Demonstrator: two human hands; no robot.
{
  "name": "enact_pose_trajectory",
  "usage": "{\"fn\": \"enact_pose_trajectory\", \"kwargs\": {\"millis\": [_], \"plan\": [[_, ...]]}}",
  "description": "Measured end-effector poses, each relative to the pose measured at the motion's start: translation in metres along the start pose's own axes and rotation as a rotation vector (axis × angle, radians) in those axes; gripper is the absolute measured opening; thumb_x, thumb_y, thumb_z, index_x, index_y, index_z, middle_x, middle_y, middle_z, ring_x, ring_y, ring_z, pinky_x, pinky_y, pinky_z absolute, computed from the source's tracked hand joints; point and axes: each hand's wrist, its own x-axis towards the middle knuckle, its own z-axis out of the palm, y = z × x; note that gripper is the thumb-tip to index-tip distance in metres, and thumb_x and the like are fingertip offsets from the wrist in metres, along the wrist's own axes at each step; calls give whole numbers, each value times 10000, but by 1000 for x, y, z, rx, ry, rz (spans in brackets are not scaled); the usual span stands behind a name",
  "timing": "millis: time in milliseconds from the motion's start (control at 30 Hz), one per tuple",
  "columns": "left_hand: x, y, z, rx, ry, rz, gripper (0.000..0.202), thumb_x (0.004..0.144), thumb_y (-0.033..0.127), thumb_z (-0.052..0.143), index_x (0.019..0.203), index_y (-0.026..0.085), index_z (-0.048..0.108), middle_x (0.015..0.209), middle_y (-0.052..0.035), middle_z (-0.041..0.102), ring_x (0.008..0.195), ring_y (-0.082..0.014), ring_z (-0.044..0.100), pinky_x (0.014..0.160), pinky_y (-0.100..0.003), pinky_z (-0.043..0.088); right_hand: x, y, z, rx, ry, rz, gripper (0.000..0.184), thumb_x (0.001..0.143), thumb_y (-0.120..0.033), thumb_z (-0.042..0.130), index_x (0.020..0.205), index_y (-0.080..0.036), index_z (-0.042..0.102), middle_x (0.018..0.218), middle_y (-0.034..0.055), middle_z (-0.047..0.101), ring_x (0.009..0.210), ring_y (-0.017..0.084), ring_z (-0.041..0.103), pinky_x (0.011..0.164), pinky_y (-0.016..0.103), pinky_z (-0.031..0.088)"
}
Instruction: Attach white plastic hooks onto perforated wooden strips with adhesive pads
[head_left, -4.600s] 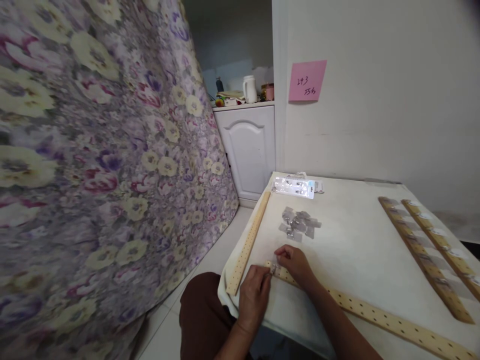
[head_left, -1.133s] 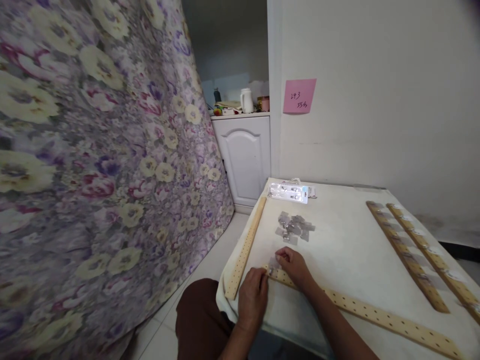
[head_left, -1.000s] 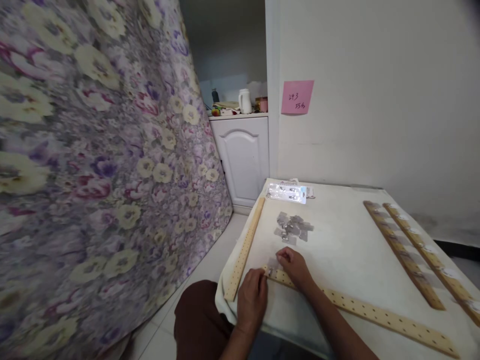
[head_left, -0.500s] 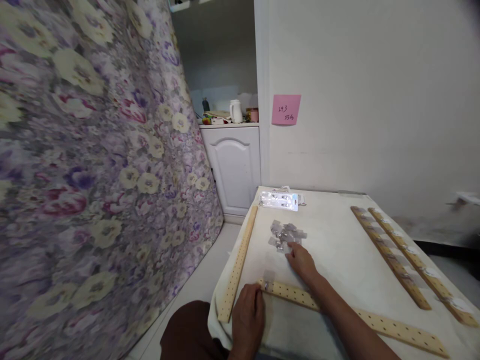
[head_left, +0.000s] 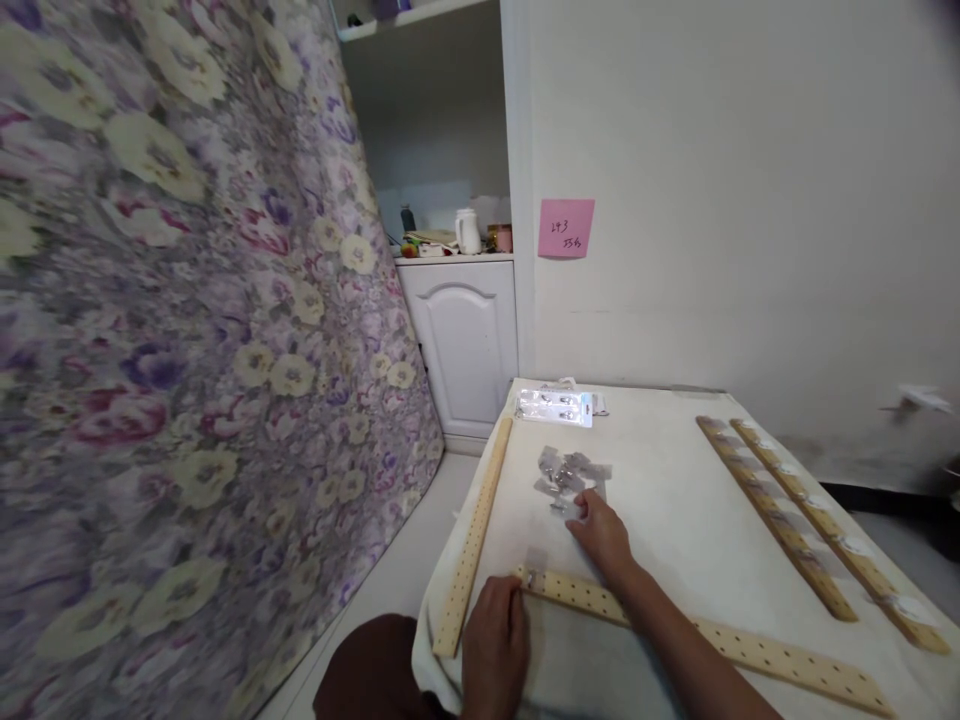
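My left hand (head_left: 495, 640) is closed on the left end of a pale wooden strip with rows of holes (head_left: 787, 664), which lies across the front of the table. Near that end, a small clear piece with metal on it (head_left: 534, 572) sits on the strip. My right hand (head_left: 604, 538) reaches over the strip to a pile of small clear pieces with metal parts (head_left: 564, 468). Its thumb and forefinger pinch at the pile's near edge, around what looks like one clear piece with metal; the fingers partly hide it.
Another perforated wooden strip (head_left: 474, 540) lies along the table's left edge. Two darker wooden strips (head_left: 776, 520) (head_left: 840, 540) carrying clear pieces lie at the right. A clear blister pack (head_left: 555, 406) lies at the back. A flowered curtain (head_left: 187, 350) hangs left.
My right thumb and forefinger have spread a little around a piece at the pile's near edge, and the hand has drawn slightly nearer. My left hand keeps its place on the strip.
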Motion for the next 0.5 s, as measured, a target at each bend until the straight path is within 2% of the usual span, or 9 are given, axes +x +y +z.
{"fn": "enact_pose_trajectory", "kwargs": {"millis": [67,233,333,400,500], "plan": [[0,0,0,8,9,8,161,914,231,411,972,230,561,885,-43,607,861,-184,604,772,-312,492,0,2,0,95,-4,22,208,682,-199,532,889,-222,548,688,-21,576,663,169,550,609,264,371],[2,1,0,20,28,21,163,907,227,420,975,228,568,882,-43,614,861,-188,611,762,-308,497,-4,12,-6,444,-24,56,308,672,-243,485,958,-185,583,568,-51,494,514,140,485,512,256,383],[2,1,1,20,20,24,161,912,229,416,984,228,560,890,-42,608,866,-187,608,770,-312,493,-10,17,-14,700,-104,62,379,679,-280,493,1028,-160,576,527,-80,426,432,109,419,455,241,345],[1,1,1,21,12,30,159,914,227,413,991,228,552,898,-42,602,871,-186,603,775,-314,490,-16,17,-20,848,-172,52,409,673,-295,521,1052,-151,578,548,-79,431,428,95,415,455,235,340],[0,0,2,20,4,31,160,920,226,403,998,227,543,899,-41,595,874,-185,598,782,-319,484,-23,16,-27,956,-306,40,441,655,-299,556,1072,-161,596,587,-70,448,435,83,417,453,227,337]]}}
